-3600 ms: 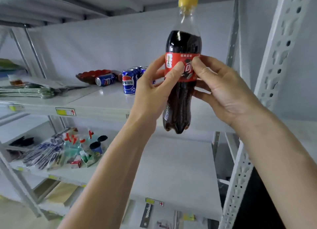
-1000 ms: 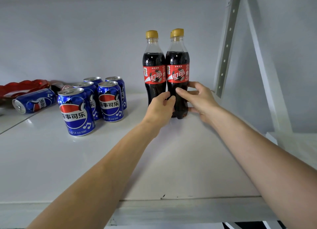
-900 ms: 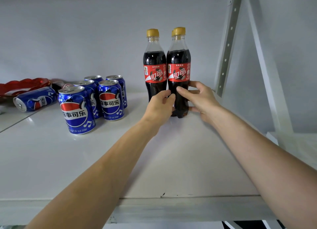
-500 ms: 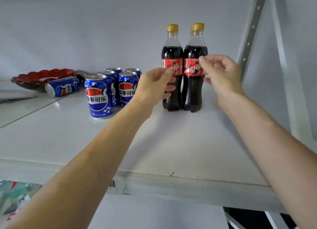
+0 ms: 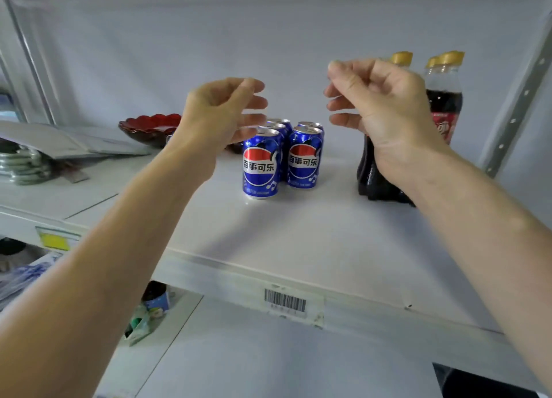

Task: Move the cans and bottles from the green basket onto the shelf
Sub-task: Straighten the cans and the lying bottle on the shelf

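Note:
Dark cola bottles [image 5: 444, 105] with yellow caps and red labels stand upright at the right of the white shelf [image 5: 298, 242]. Several blue Pepsi cans [image 5: 261, 164] stand in a cluster at the shelf's middle. My left hand [image 5: 218, 114] hovers in the air in front of the cans, fingers apart and holding nothing. My right hand [image 5: 379, 99] hovers in front of the bottles, fingers loosely curled and apart, empty, partly hiding them. The green basket is out of view.
A red scalloped bowl [image 5: 152, 126] sits behind my left hand. Papers [image 5: 59, 141] and stacked metal trays [image 5: 21, 164] lie at the left. A perforated upright post [image 5: 519, 99] bounds the shelf on the right. A lower shelf [image 5: 268, 353] holds small packages [image 5: 149, 308].
Both hands have let go of the cola bottle, which now stands beside the others, and have drawn back towards me and upward. The view has shifted left and pulled away.

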